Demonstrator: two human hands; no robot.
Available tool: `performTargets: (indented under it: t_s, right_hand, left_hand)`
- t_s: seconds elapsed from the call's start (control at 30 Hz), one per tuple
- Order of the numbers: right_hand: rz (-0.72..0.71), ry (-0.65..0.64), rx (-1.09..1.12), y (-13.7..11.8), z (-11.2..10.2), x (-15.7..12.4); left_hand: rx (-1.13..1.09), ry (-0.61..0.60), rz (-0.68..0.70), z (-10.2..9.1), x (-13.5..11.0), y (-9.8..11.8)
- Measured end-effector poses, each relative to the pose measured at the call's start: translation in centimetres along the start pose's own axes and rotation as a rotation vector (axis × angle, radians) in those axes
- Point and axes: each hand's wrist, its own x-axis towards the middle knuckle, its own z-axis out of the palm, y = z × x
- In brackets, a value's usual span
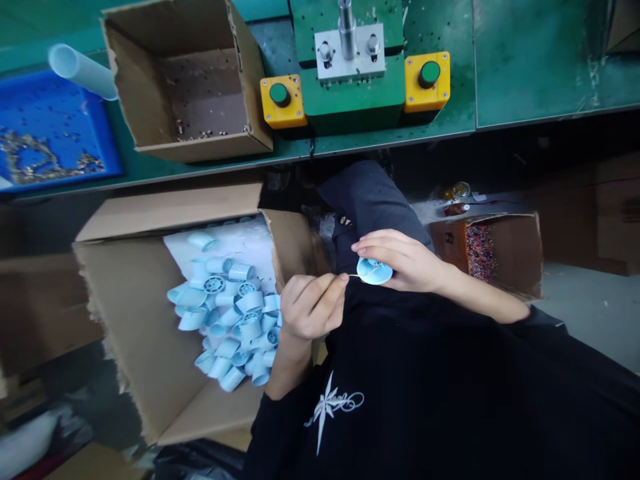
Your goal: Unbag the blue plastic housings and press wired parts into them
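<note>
My right hand (407,260) is wrapped round a light blue plastic cup-shaped part (379,275), its open mouth tilted toward me. Inside the part a hub is partly visible. A thin yellowish strand (353,275) runs out of the mouth to my left hand (315,305), where the thumb and forefinger pinch its end. Whether the strand is string or wire I cannot tell. Just left of my left hand, a large cardboard box (130,333) holds a heap of similar light blue parts (233,310), some showing spoked inner ends.
On the green bench (530,60) ahead stands a metal press fixture (349,53) between two yellow button boxes (283,100). Left of it are an open carton (200,87) and a blue tray (47,133) of small metal bits. A box of coloured beads (481,253) sits at right.
</note>
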Motion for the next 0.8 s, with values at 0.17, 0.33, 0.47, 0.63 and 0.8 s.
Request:
performTargets:
  t_s: [0.17,0.33,0.47,0.63,0.8]
  right_hand:
    - [-0.012,-0.045,-0.029,-0.1,0.2,0.0]
    - [-0.013,-0.06,-0.035,0.0,0.5,0.0]
    - [-0.002,-0.047,-0.063,0.3,0.7,0.0]
    - [0.037,-0.06,-0.081,0.2,0.5,0.1]
    - [0.155,-0.174,-0.128,0.9,0.9,0.5]
  left_hand:
    - [-0.07,-0.182,0.088,-0.4,2.0,0.5]
    - [-0.049,-0.317,0.042,0.0,3.7,0.8]
    - [-0.167,-0.285,-0.045,0.6,4.2,0.6]
    - [-0.278,-0.196,-0.046,1.0,4.2,0.3]
    - [-0.247,-0.129,-0.043,3.9,3.2,-1.8]
